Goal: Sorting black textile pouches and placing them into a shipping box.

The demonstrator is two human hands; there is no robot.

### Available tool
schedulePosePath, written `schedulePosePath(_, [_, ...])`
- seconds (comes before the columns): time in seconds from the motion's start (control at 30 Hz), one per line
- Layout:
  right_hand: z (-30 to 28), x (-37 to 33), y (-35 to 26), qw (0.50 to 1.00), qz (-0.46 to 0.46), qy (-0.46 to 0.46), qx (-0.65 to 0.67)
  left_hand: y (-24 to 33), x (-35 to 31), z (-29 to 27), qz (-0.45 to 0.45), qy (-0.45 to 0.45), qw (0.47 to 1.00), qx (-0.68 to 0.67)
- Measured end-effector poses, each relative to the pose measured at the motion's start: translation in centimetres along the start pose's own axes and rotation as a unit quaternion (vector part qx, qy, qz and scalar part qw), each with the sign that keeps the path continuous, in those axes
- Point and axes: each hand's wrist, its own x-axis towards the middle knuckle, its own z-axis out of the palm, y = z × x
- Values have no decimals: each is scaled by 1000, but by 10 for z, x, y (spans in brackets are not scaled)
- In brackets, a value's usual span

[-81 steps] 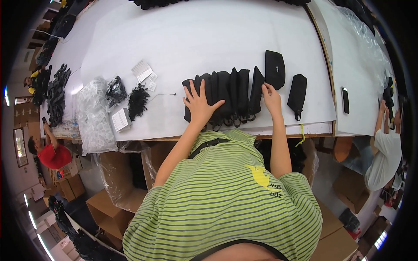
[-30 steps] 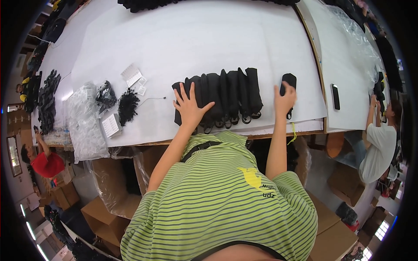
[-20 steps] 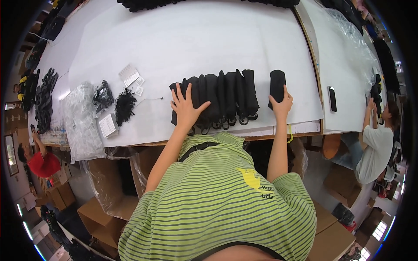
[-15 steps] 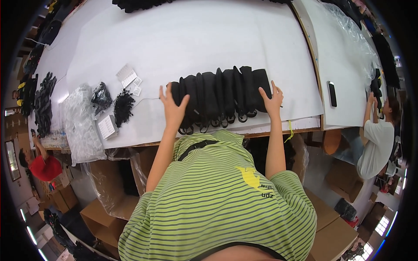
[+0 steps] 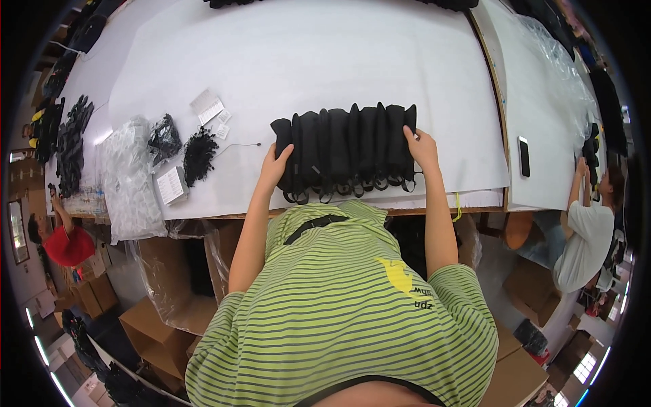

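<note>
In front of me on the white tabletop stands a row of several black fabric pieces [image 5: 344, 146], packed side by side, with small dark loops hanging along the near edge. My left hand [image 5: 274, 164] grips the left end of the row, thumb on the near face and the other fingers hidden behind the fabric. At the right end my right hand [image 5: 423, 149] clasps the last piece, its thumb on the cloth and some fingers out of sight. Left of the row lies a thin cord [image 5: 239, 144] with a small dark tip.
Black strings [image 5: 199, 154], a bag of black items [image 5: 164, 138], paper tags [image 5: 207, 106], a stack of labels [image 5: 173, 185] and clear plastic bags [image 5: 129, 180] lie to the left. A phone [image 5: 523, 157] rests on the right table. Two people work at the sides.
Both hands, spread and beside the row before, have closed on its two ends. The row is squeezed narrower and its pieces stand more evenly. The view has shifted slightly.
</note>
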Motion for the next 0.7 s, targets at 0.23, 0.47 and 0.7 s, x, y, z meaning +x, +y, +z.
schedulePosePath(0.23, [22,-17,18,951,-66,-103,285,9,-4,22,64,6,997,42])
schedulePosePath(0.47, [26,-46,-1,952,-32,-103,286,10,-2,45,89,-56,992,67])
schedulePosePath(0.7, [19,-55,-1,898,77,-193,387,33,4,55,64,-99,989,94])
